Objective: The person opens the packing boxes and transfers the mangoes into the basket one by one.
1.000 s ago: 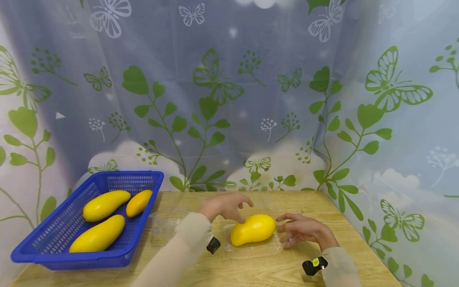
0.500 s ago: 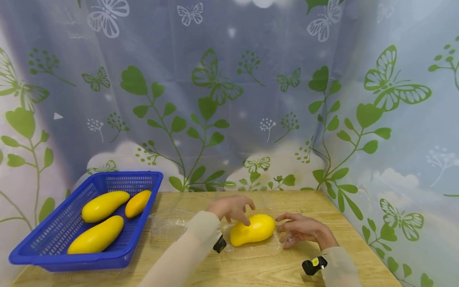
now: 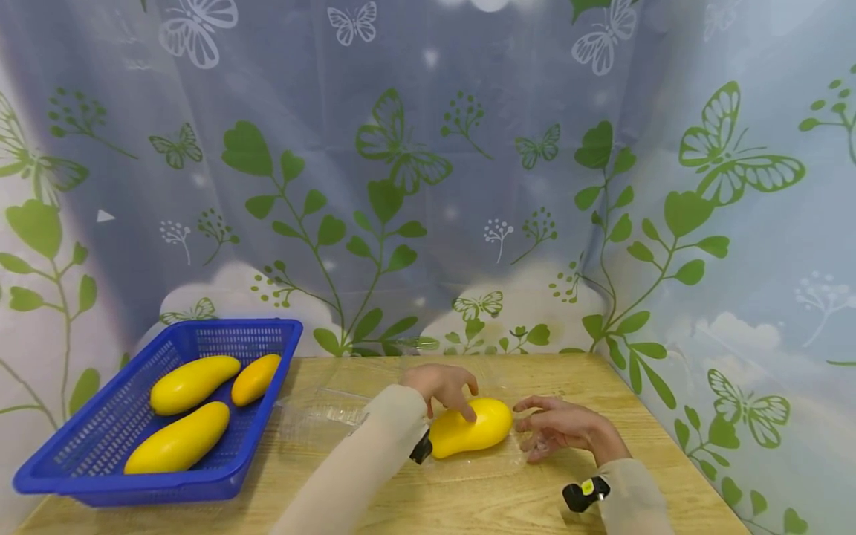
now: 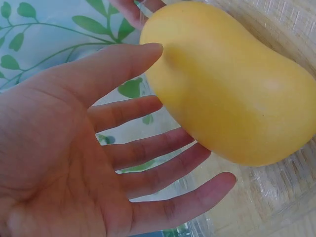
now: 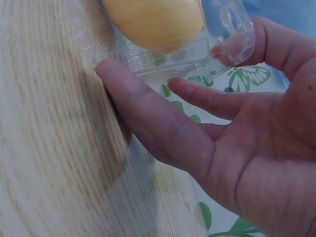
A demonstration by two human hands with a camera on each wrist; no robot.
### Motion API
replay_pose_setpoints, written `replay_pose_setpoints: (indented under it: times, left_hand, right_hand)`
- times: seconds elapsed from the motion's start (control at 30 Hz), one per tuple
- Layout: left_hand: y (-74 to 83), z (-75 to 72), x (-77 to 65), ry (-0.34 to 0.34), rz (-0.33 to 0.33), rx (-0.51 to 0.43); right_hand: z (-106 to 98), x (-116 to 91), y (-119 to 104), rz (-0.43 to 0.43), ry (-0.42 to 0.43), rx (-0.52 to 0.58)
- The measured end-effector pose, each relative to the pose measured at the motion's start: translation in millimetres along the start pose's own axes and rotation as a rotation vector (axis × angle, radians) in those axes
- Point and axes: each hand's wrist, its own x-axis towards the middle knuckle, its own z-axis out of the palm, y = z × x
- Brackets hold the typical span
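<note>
In the head view a yellow mango [image 3: 476, 431] lies in a clear plastic container [image 5: 165, 71] on the table. My left hand [image 3: 443, 386] reaches over its left end, a fingertip against its top. The left wrist view shows that hand's fingers nearly straight, the thumb tip [image 4: 155, 49] touching or very close to the mango's skin. At the mango's right end, my right hand [image 3: 562, 425] holds the container's edge. In the right wrist view one of its fingertips shows through the clear plastic, and another lies along the outside near the tabletop.
A blue mesh basket [image 3: 264, 438] with three more mangoes, one of them [image 3: 177, 438] nearest the front, stands at the left. Clear plastic [image 3: 314, 416], hard to make out, lies between basket and hands. A butterfly-print curtain [image 3: 428, 223] closes off the back and sides.
My left hand has slid to the right, farther over the mango. The right hand, the mango and the container look the same as before.
</note>
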Motion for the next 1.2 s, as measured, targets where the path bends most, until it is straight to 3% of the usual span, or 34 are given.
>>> replay_pose_setpoints:
  times: [0.7,1.2]
  left_hand:
    - [5.7,2.7,17.8,-0.049,-0.064,0.087]
    - [7.8,10.7,18.6,-0.077,-0.034,0.075]
  right_hand:
    - [0,-1,-1,-0.004,-0.008,-0.007]
    - [-1,0,0,-0.011,-0.015,-0.012]
